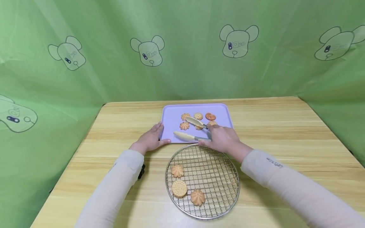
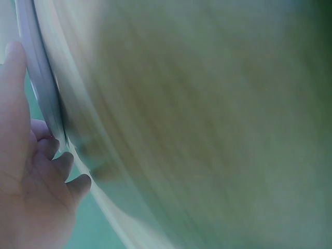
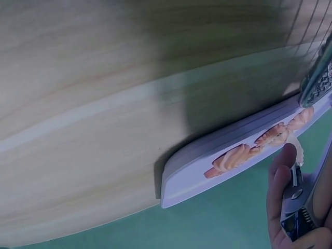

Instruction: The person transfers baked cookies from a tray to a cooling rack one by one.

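Note:
My right hand (image 1: 223, 137) grips a pair of tongs (image 1: 185, 136) with cream tips and grey handles. The tong tips are spread over the purple tray (image 1: 170, 115); one arm passes close above the flower-shaped cookies (image 1: 184, 126). No cookie is seen between the tips. At the tray's near left corner my left hand (image 1: 151, 137) holds the edge, thumb by the front rim and fingers along the side. The left wrist view shows these fingers (image 2: 62, 166) bent at the tray's rim. In the right wrist view, cookies (image 3: 232, 158) lie close to the tongs.
A round wire rack (image 1: 216, 177) stands in front of the tray, below my right hand. It bears a round cookie (image 1: 179, 188) and two flower-shaped cookies (image 1: 198, 197). A reddish-brown cookie (image 1: 210, 116) lies at the tray's right. Green curtain (image 1: 194, 72) surrounds the wooden table (image 1: 273, 126).

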Tool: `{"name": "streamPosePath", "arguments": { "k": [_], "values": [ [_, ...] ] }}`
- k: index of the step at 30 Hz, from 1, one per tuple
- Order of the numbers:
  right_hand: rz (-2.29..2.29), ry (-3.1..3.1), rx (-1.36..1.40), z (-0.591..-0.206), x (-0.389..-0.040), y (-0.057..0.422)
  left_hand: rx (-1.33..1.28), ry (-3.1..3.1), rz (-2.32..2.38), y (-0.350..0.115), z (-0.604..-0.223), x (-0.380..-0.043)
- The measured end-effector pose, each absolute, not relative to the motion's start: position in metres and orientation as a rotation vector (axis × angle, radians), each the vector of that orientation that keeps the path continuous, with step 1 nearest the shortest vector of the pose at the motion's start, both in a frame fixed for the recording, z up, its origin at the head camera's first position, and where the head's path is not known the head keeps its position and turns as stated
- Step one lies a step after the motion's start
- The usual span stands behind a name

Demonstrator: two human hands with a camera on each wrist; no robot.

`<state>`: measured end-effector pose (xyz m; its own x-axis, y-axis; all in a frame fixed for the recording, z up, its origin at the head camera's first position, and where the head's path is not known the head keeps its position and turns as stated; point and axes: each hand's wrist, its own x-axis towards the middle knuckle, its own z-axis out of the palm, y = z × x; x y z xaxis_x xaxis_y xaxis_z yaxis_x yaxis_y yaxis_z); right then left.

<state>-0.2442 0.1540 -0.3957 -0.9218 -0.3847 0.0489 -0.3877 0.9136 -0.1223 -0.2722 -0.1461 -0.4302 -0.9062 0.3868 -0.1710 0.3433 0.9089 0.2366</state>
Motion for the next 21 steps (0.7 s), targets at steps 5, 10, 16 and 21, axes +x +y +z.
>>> {"name": "streamPosePath", "arguments": {
  "k": [5,10,16,21],
  "values": [
    [0.155,-3.038,0.635,-0.392,-0.246,0.151,0.547,2.854,0.289,-0.147,-0.431,-0.274],
    [0.098,-3.057,0.638,-0.386,-0.246,0.148,0.546,2.851,0.282,-0.148,-0.433,-0.275],
    [0.043,-3.079,0.638,-0.381,-0.246,0.144,0.537,2.845,0.281,-0.148,-0.434,-0.276],
    [0.023,-3.097,0.629,-0.381,-0.247,0.143,0.542,2.847,0.287,-0.148,-0.434,-0.276]
  ]
}}
